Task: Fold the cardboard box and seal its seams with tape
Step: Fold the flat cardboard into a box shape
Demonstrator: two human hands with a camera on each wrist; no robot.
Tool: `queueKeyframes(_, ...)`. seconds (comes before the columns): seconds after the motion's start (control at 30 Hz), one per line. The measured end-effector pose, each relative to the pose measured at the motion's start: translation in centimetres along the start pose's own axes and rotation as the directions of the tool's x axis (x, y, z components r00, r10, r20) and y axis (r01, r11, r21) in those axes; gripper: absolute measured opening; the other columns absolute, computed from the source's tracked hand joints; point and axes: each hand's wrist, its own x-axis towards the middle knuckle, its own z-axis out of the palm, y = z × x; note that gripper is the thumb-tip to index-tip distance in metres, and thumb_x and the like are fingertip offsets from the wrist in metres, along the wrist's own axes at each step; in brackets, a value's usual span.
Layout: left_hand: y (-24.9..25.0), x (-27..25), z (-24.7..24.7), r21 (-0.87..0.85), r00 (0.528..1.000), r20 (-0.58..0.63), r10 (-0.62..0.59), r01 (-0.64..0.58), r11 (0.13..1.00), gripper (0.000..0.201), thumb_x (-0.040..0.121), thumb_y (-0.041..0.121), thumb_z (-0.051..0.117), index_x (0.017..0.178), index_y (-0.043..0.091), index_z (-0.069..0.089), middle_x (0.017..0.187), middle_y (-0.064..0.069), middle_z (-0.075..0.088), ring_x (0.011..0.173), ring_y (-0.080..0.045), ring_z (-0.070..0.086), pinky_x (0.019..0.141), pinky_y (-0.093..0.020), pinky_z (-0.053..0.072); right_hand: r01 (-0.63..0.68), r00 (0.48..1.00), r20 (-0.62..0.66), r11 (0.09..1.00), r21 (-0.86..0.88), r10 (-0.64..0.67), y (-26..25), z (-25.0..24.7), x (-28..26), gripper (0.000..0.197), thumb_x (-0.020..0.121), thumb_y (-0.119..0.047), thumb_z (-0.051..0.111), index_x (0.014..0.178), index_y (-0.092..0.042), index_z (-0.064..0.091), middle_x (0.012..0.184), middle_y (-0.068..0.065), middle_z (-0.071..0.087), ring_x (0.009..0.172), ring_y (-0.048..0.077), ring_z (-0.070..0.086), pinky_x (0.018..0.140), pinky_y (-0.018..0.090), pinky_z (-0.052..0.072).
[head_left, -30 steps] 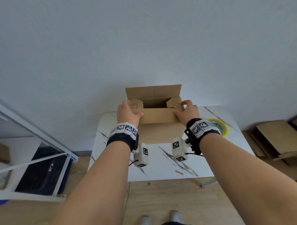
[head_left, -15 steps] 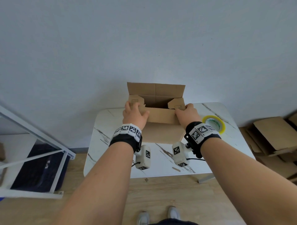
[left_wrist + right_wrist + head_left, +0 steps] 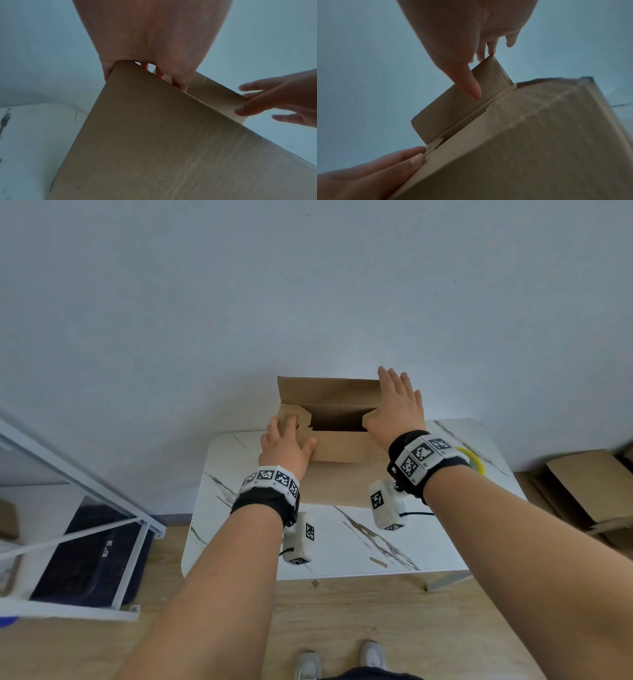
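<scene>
Left hand point(image 3: 286, 445) pins the box's point(image 3: 342, 470) near flap at the table's far edge, fingers curled; right hand point(image 3: 397, 405), fingers spread, reaches the probably light, bendy rear flap.

Brown cardboard box point(image 3: 337, 453) upright on table, top open | far flap raised, near flap folded down | between both hands | yellow tape roll point(image 3: 476, 462) lies flat beside right wrist

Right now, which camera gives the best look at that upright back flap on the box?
The head view: the back flap stands whole, the right hand at its right corner. The right wrist view shows it from below; the left wrist view shows only a sliver.
</scene>
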Motion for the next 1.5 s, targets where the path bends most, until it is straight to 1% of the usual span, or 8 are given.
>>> queueKeyframes(0.23,0.1,-0.2,0.5,-0.030,0.993,-0.120,-0.013,0.010,1.000,0.087,0.090,0.046,0.055,0.153,0.018,0.001,0.160,-0.010,-0.001,0.147,-0.028,0.003,0.120,-0.040,0.012,0.074,0.993,-0.090,0.997,-0.016,-0.076,0.3,0.4,-1.2,0.045,0.087,-0.019,0.053,0.132,-0.024,0.050,0.131,0.005,0.047,0.125,0.027,0.035,0.101,0.038,0.036)
queueKeyframes(0.5,0.4,-0.7,0.9,0.142,0.961,-0.237,0.144,-0.112,0.984,0.079,0.093,0.047,0.050,0.153,0.025,0.005,0.160,-0.010,-0.010,0.147,-0.033,-0.006,0.121,-0.045,0.008,0.009,0.997,0.079,0.996,0.094,-0.016,1.0,1.0,-1.7,0.033,0.099,-0.033,0.042,0.120,-0.024,0.065,0.131,0.006,0.050,0.126,0.024,0.040,0.106,0.038,0.035)
queueKeyframes(0.7,0.4,0.3,1.2,0.273,0.984,-0.026,0.175,-0.161,0.949,0.054,0.101,0.044,0.032,0.150,0.024,0.023,0.161,-0.010,0.004,0.149,-0.027,-0.003,0.120,-0.044,-0.002,-0.041,0.990,0.135,0.997,0.058,0.033,1.1,0.8,-0.3,0.024,0.091,-0.020,0.052,0.111,-0.020,0.065,0.133,0.003,0.050,0.127,0.023,0.042,0.107,0.037,0.035)
queueKeyframes(0.87,-0.5,0.8,0.6,0.244,0.982,-0.004,0.187,-0.180,0.953,0.051,0.101,0.041,0.031,0.150,0.026,0.026,0.161,-0.008,0.005,0.149,-0.023,-0.004,0.121,-0.042,-0.004,-0.064,0.927,0.369,0.998,-0.013,0.064,0.5,1.2,1.1,0.063,0.089,-0.015,0.042,0.148,-0.034,0.030,0.158,-0.006,0.023,0.148,0.017,0.010,0.120,0.050,0.003)
queueKeyframes(1.1,-0.6,1.0,-0.2,0.324,0.980,-0.146,0.135,-0.081,0.942,0.049,0.101,0.042,0.032,0.148,0.028,0.028,0.161,-0.004,0.010,0.149,-0.024,0.003,0.121,-0.043,0.005,-0.080,0.942,0.316,0.991,-0.106,0.109,0.1,0.7,0.3,0.055,0.084,-0.035,0.052,0.138,-0.034,0.043,0.137,0.002,0.044,0.131,0.025,0.034,0.108,0.043,0.026)
queueKeyframes(1.27,1.7,-0.5,0.7,0.046,0.960,-0.273,-0.058,0.073,0.996,0.066,0.095,0.041,0.047,0.150,0.018,0.019,0.157,-0.016,0.010,0.143,-0.033,0.021,0.113,-0.042,0.031,-0.197,0.941,0.256,0.974,-0.109,0.219,0.4,0.3,-0.6,0.055,0.080,-0.037,0.057,0.134,-0.028,0.049,0.129,0.007,0.047,0.125,0.027,0.038,0.099,0.039,0.033)
queueKeyframes(1.37,3.0,-1.5,1.2,-0.257,0.982,-0.095,-0.166,0.137,0.957,0.083,0.091,0.045,0.052,0.153,0.024,0.001,0.158,-0.016,0.006,0.131,-0.036,0.043,0.099,-0.041,0.043,-0.282,0.922,0.250,0.955,-0.093,0.297,0.7,0.1,-1.1,0.052,0.078,-0.041,0.059,0.128,-0.028,0.053,0.126,0.008,0.048,0.122,0.028,0.041,0.094,0.038,0.037)
queueKeyframes(1.5,4.0,-1.7,2.4,-0.318,0.992,0.114,-0.049,0.083,0.944,0.077,0.092,0.049,0.048,0.152,0.033,0.001,0.159,-0.012,-0.008,0.139,-0.033,0.035,0.111,-0.037,0.031,-0.373,0.878,0.371,0.918,0.136,0.302,0.6,0.4,-2.1,0.058,0.070,-0.051,0.065,0.123,-0.028,0.058,0.126,0.007,0.052,0.116,0.028,0.051,0.097,0.042,0.046)
